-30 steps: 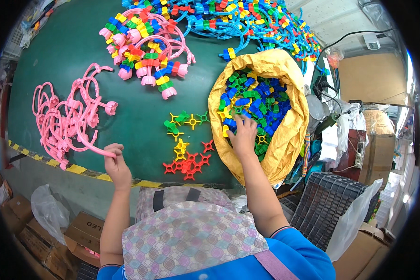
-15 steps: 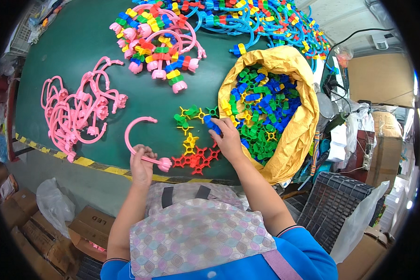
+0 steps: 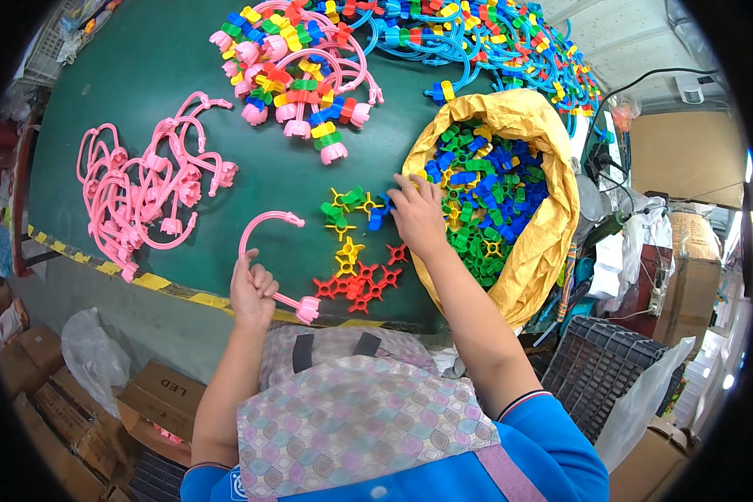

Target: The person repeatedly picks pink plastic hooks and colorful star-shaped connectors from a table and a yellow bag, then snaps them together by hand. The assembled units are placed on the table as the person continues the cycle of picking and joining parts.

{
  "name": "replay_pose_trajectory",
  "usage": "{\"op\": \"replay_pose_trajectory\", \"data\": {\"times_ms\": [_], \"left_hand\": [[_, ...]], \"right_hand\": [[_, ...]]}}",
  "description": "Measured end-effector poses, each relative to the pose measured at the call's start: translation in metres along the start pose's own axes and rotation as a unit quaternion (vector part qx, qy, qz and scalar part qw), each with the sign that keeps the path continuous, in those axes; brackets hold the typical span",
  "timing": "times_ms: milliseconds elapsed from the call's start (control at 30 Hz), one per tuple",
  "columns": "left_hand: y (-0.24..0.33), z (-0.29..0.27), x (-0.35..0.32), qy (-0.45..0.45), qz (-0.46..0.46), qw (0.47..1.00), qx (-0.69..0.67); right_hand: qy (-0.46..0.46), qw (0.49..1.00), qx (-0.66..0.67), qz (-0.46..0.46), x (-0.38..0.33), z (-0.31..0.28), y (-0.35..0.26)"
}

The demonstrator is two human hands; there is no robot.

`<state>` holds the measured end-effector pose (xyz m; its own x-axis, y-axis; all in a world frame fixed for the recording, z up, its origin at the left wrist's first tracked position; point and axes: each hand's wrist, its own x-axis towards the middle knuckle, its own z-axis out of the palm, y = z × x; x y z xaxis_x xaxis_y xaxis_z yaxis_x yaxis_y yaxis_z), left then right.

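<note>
My left hand (image 3: 253, 291) is closed round a pink curved tube (image 3: 263, 219) with a flower-shaped end (image 3: 308, 310). The tube's free end arches upward, away from me. My right hand (image 3: 418, 216) is at the near-left rim of a yellow sack (image 3: 552, 251), fingers apart and slightly bent, beside small blue plastic pieces (image 3: 377, 219). Its palm side is hidden. Left of it on the table lie loose green pieces (image 3: 338, 216), yellow pieces (image 3: 348, 255) and red star-shaped pieces (image 3: 360, 289). The sack holds many green, blue and yellow pieces (image 3: 489, 201).
A heap of bare pink tubes (image 3: 146, 188) lies on the left of the green table (image 3: 176, 58). Pink tubes strung with coloured pieces (image 3: 301, 84) lie at the back, beside a large pile of blue ones (image 3: 477, 42). A black crate (image 3: 598, 368) stands at right; cardboard boxes (image 3: 163, 402) stand below left.
My right hand has moved away from me, from the loose blue pieces toward the sack's rim. The blue pieces lie on the table. My left hand still holds the pink tube, tilted slightly differently.
</note>
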<state>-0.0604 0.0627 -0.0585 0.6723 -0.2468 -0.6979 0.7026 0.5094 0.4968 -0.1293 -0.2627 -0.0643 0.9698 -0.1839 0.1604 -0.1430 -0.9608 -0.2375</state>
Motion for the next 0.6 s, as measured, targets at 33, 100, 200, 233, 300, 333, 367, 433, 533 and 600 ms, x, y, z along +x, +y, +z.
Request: {"op": "replay_pose_trajectory", "data": {"times_ms": [33,100,200,233,300,333,367,433,533,600], "left_hand": [[0.001,0.006,-0.002,-0.017,-0.014,1.0,-0.015],[0.0,0.013,-0.004,-0.035,-0.061,0.997,-0.028],[-0.015,0.021,-0.001,-0.019,-0.117,0.99,-0.073],[-0.021,0.027,-0.001,0.005,-0.131,0.988,-0.084],[-0.031,0.036,0.002,0.036,-0.166,0.98,-0.104],[-0.035,0.042,0.003,0.045,-0.181,0.976,-0.111],[-0.039,0.047,0.002,0.055,-0.197,0.972,-0.118],[-0.043,0.05,-0.001,0.037,-0.213,0.971,-0.101],[-0.046,0.058,-0.009,-0.007,-0.258,0.962,-0.086],[-0.038,0.06,-0.012,-0.063,-0.29,0.954,-0.046]], "right_hand": [[-0.022,0.999,-0.031,-0.027,0.0,0.003,0.005],[-0.052,0.998,-0.032,-0.018,-0.001,0.002,0.009],[-0.008,1.0,-0.014,-0.018,0.001,-0.008,0.004],[0.015,0.999,0.029,0.0,0.0,-0.01,-0.004],[0.057,0.991,0.115,0.039,-0.006,-0.018,-0.021],[0.058,0.974,0.21,0.064,-0.008,-0.024,-0.03],[0.07,0.963,0.255,0.053,-0.01,-0.024,-0.04],[0.077,0.958,0.273,0.035,-0.009,-0.029,-0.058],[0.106,0.967,0.232,0.023,-0.006,-0.027,-0.065],[0.074,0.967,0.242,0.019,-0.007,-0.025,-0.061]]}}
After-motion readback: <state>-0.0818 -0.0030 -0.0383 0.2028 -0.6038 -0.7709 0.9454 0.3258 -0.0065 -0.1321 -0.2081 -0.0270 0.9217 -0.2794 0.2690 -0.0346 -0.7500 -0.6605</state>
